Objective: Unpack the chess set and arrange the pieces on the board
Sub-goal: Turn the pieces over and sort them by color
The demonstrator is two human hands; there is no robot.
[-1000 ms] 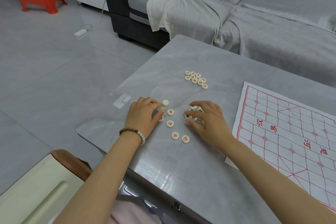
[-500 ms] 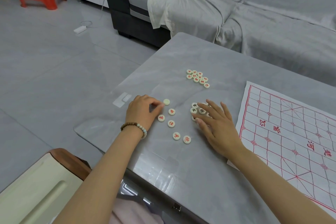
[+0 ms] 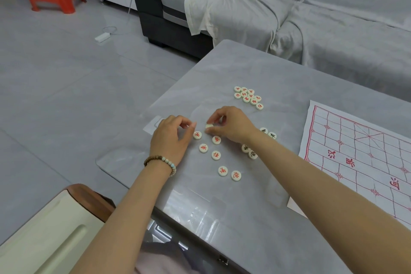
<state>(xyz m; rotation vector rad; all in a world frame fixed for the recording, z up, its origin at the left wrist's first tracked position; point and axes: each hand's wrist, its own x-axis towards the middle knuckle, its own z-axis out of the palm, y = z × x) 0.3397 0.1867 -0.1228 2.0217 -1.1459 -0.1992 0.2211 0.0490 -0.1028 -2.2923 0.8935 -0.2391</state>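
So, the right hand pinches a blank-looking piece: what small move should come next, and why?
Probably the right hand should flip the blank piece and lay it face up beside the red-marked pieces: only its plain side shows, while the pieces around it show their characters.

Cream disc pieces point(image 3: 203, 148) beside flat paper board point(image 3: 355, 151)

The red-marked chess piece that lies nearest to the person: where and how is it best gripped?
Pinch the red-marked piece by its rim, thumb and forefinger on opposite edges, coming from above. It is a low disc lying flat on the table. Another piece lies close on its left, so probably take the near and far edges.
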